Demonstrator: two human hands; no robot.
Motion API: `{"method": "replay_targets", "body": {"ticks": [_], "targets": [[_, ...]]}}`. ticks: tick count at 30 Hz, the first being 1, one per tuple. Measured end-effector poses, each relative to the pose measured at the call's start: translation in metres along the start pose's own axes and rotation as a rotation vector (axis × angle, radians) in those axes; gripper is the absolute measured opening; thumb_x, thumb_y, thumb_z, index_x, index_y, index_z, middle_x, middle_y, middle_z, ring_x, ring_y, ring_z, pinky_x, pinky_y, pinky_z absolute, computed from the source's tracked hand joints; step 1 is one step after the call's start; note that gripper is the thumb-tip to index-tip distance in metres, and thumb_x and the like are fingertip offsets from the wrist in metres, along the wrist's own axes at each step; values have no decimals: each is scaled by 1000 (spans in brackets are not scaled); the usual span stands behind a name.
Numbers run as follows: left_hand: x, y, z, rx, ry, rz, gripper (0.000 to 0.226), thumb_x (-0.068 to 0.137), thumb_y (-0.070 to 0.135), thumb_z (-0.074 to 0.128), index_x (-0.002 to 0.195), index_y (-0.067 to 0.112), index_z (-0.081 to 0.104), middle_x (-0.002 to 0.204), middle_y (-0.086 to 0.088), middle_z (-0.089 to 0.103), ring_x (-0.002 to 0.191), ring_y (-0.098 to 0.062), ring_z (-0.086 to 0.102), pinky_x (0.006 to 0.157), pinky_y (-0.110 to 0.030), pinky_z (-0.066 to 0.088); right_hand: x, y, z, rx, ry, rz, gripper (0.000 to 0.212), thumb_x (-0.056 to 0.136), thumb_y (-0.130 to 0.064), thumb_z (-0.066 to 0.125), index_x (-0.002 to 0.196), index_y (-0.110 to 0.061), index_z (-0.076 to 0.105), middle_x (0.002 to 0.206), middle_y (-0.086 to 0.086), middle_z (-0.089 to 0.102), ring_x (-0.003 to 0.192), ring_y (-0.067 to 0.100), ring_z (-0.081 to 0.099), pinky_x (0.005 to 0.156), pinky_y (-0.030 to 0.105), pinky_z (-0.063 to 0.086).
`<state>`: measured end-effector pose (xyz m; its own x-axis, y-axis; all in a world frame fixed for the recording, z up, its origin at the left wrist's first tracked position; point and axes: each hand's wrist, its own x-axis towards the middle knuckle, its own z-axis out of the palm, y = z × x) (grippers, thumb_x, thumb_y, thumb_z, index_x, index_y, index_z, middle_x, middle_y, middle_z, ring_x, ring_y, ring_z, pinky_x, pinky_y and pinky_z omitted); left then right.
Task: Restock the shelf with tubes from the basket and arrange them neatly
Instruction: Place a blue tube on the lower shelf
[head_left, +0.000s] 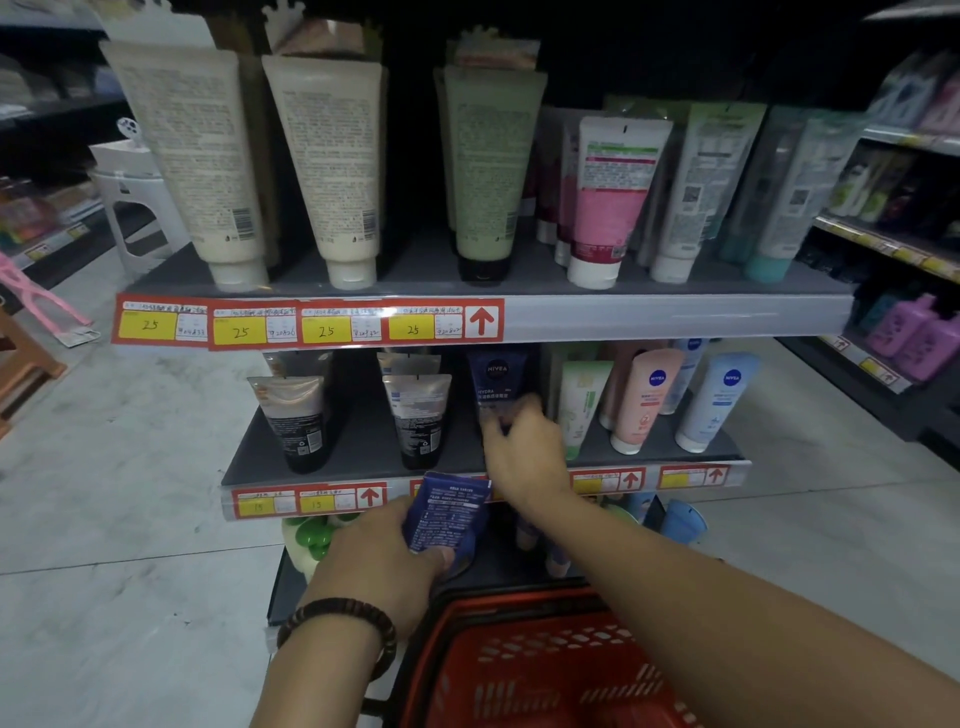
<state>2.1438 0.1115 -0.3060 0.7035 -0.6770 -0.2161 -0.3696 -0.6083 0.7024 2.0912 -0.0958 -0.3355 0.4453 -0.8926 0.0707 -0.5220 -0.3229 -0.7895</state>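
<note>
Pale tiled floor (130, 519) surrounds a dark store shelving unit that fills the middle of the frame. Nearest, at the bottom centre, sits a red basket (545, 670) with slotted walls. Just above its rim the left hand (384, 556), with a beaded bracelet (337, 623) on its wrist, grips a navy tube (449, 514) — fingers and thumb curled round its lower end, printed back label facing up.

Beyond it the right hand (519, 452) reaches onto the middle shelf (363, 447), at the frame's centre. Its fingers bend round the lower part of a navy Nivea Hydra tube (498, 374) standing there, though motion blur hides the exact hold. To the left of that tube stand two black-and-silver tubes (298, 421), cap down and well apart. To its right are a green-and-white tube (582, 410), a pink Nivea tube (647, 400) and a light blue Nivea tube (719, 400).

Farther up, red-and-yellow price tags (239, 327) line the edge of the upper shelf (675, 312). On it stand cream tubes (208, 166), a green tube (485, 171) and a pink-and-white tube (608, 197) — all cap down. A white stool (135, 197) stands at the upper left.
</note>
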Motion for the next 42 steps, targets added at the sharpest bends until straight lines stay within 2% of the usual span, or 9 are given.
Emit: {"method": "replay_targets", "body": {"ticks": [4, 8, 16, 19, 22, 25, 29, 37, 42], "targets": [[-3, 2, 4, -7, -3, 9, 27, 97, 31, 81, 111, 44, 62, 96, 23, 66, 89, 1, 63, 86, -32, 51, -26, 5, -35, 418, -389, -60, 56, 111, -59, 51, 95, -12, 77, 81, 19, 73, 58, 22, 64, 52, 26, 45], [-6, 7, 6, 9, -23, -15, 23, 98, 30, 81, 117, 34, 70, 100, 15, 72, 91, -8, 68, 87, -34, 55, -46, -6, -74, 300, -622, -237, 29, 106, -32, 75, 101, -5, 80, 80, 12, 75, 62, 22, 65, 49, 22, 46], [-14, 16, 19, -178, -5, -21, 80, 63, 54, 103, 118, 25, 52, 105, 5, 71, 93, -14, 72, 80, -38, 61, -60, -21, -88, 198, -388, -147, 23, 99, -27, 84, 87, -8, 77, 58, 12, 69, 42, 16, 57, 50, 34, 49], [-13, 19, 30, -175, 58, 17, 73, 58, 45, 106, 107, 26, 54, 99, 2, 76, 89, -17, 73, 83, -43, 61, -68, -27, -89, 217, -404, -48, 25, 100, -19, 81, 93, 3, 71, 66, 27, 74, 39, 19, 61, 46, 34, 54], [-13, 24, 38, -204, 39, 59, 70, 49, 54, 97, 101, 30, 58, 94, 6, 75, 86, -13, 73, 81, -40, 61, -74, -29, -88, 153, -431, 27, 17, 99, -14, 75, 90, -2, 69, 65, 22, 76, 45, 24, 71, 61, 58, 64], [-15, 28, 48, -125, 34, 142, 56, 65, 53, 92, 105, 34, 58, 98, 13, 71, 87, -4, 68, 73, -29, 52, -73, -29, -86, 188, -378, 101, 16, 98, -13, 73, 86, -4, 69, 66, 19, 77, 60, 37, 79, 69, 57, 66], [-12, 24, 55, -42, 83, 215, 41, 98, 27, 68, 134, 45, 57, 126, 16, 72, 116, -11, 70, 100, -37, 59, -72, -34, -81, 350, -415, 217, 18, 102, -13, 75, 97, 3, 70, 71, 21, 77, 54, 27, 77, 49, 38, 62], [-2, 28, 44, -83, 140, 197, 32, 102, 8, 61, 116, 36, 56, 108, 11, 67, 115, -24, 69, 79, -27, 39, -46, -35, -116, -342, -439, -475, 19, 97, -38, 78, 115, -36, 72, 77, -8, 70, 74, 7, 68, 78, 36, 61], [-2, 30, 46, -183, 160, 122, 40, 97, 37, 77, 132, 31, 58, 120, 5, 73, 110, -21, 72, 93, -40, 58, -37, -31, -107, -261, -283, -507, 7, 105, -34, 72, 103, -31, 77, 92, -15, 75, 90, 6, 68, 88, 39, 59]]}}
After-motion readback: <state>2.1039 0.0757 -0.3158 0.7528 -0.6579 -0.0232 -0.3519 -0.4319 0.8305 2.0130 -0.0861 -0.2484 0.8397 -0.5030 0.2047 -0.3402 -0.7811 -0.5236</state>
